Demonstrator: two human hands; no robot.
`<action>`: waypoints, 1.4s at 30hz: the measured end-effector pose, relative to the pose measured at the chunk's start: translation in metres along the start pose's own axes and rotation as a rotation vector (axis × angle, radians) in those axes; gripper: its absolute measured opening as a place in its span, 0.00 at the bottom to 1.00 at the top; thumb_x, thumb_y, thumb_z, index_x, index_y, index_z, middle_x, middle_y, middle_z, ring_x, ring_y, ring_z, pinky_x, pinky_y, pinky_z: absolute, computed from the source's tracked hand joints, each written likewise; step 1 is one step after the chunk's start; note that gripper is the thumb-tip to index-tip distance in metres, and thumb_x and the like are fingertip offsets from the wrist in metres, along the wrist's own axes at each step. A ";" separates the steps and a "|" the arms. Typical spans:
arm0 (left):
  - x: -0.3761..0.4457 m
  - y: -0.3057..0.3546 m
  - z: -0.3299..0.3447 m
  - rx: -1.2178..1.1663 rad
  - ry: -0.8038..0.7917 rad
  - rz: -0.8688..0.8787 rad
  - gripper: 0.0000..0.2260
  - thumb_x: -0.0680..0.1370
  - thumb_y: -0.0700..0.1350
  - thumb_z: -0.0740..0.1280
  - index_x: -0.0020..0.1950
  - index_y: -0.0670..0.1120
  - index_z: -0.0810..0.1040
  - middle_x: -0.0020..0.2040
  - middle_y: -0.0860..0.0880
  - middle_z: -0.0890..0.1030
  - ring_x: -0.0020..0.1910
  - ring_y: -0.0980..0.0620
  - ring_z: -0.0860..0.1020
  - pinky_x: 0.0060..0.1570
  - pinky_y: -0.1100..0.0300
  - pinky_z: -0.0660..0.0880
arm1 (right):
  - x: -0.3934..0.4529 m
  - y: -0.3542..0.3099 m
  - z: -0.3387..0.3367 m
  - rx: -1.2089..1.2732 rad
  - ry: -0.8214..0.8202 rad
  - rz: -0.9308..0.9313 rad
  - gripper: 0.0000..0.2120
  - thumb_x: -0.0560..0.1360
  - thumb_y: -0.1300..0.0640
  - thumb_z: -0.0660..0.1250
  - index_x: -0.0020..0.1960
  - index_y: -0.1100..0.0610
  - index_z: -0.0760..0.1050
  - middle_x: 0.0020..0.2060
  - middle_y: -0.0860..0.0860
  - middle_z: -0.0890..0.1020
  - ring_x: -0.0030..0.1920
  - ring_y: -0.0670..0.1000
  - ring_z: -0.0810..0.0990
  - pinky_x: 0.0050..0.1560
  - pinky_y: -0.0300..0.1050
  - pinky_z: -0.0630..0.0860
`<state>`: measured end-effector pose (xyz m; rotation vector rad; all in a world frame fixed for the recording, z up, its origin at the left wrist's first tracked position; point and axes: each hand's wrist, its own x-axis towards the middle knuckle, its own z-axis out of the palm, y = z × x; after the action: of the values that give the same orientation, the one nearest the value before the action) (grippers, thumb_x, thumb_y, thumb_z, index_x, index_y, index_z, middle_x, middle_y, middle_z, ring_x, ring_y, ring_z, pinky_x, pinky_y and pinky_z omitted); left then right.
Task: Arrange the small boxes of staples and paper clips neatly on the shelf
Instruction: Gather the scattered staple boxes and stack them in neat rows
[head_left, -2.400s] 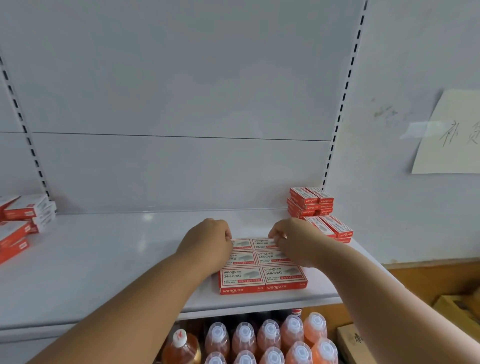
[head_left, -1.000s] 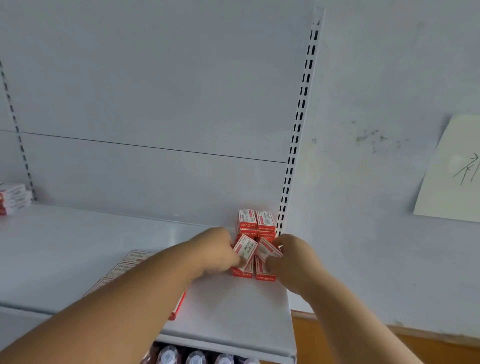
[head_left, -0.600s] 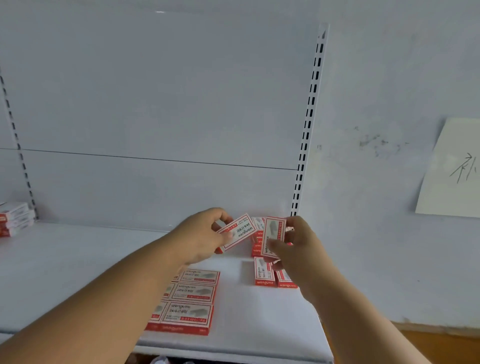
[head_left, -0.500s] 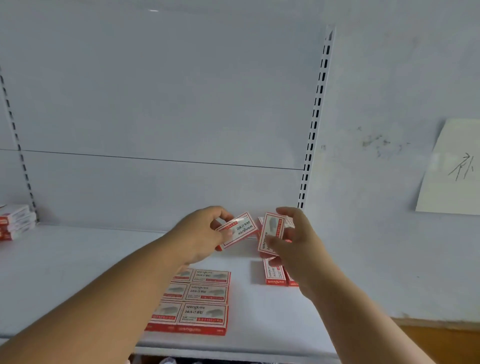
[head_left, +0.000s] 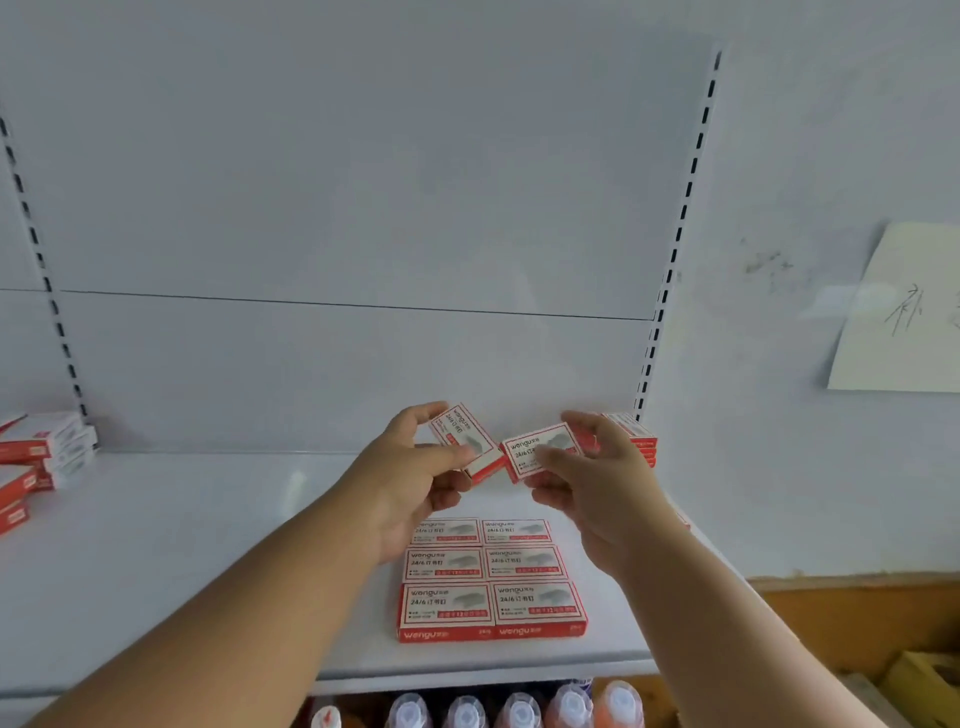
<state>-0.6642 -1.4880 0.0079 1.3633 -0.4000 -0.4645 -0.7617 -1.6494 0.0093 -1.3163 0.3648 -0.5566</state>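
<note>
My left hand (head_left: 415, 478) pinches a red and white staple box (head_left: 467, 441), tilted, above the white shelf (head_left: 182, 545). My right hand (head_left: 597, 478) holds a second staple box (head_left: 540, 449) just to its right; the two boxes nearly touch. Below them on the shelf lies a flat block of several staple boxes (head_left: 493, 577), laid in two neat columns. A small stack of the same boxes (head_left: 631, 436) stands at the shelf's back right corner, partly hidden by my right hand.
More red and white boxes (head_left: 41, 457) are piled at the shelf's left end. Bottles with white caps (head_left: 467, 712) stand on the level below. A paper note (head_left: 904, 312) hangs on the wall to the right. Cardboard boxes (head_left: 924, 680) sit low right.
Both hands left the flat block, reached to the right corner stack and each lifted one box. The boxes now hang above the flat block, turned more level than half a second ago.
</note>
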 end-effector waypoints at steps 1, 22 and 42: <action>0.000 -0.001 -0.001 -0.024 0.010 -0.003 0.21 0.74 0.36 0.73 0.59 0.59 0.73 0.44 0.43 0.86 0.34 0.50 0.81 0.34 0.58 0.77 | -0.002 0.001 0.001 0.024 -0.011 0.022 0.19 0.73 0.68 0.70 0.61 0.55 0.73 0.46 0.61 0.84 0.37 0.56 0.85 0.38 0.45 0.80; 0.000 0.007 0.008 0.052 0.089 0.105 0.11 0.77 0.42 0.70 0.58 0.50 0.74 0.44 0.46 0.86 0.42 0.46 0.85 0.40 0.55 0.79 | 0.004 -0.011 0.017 -0.182 -0.062 -0.063 0.07 0.77 0.64 0.67 0.53 0.56 0.73 0.41 0.58 0.84 0.31 0.50 0.79 0.33 0.42 0.76; 0.019 -0.034 -0.013 1.178 0.216 -0.038 0.09 0.78 0.52 0.61 0.53 0.53 0.78 0.52 0.51 0.80 0.50 0.49 0.78 0.47 0.55 0.75 | 0.037 0.019 0.008 -1.138 -0.251 0.039 0.04 0.78 0.52 0.65 0.47 0.51 0.77 0.39 0.46 0.81 0.40 0.49 0.83 0.36 0.42 0.80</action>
<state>-0.6436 -1.4920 -0.0278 2.5330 -0.4876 -0.0636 -0.7240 -1.6609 -0.0055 -2.4335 0.5218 -0.0984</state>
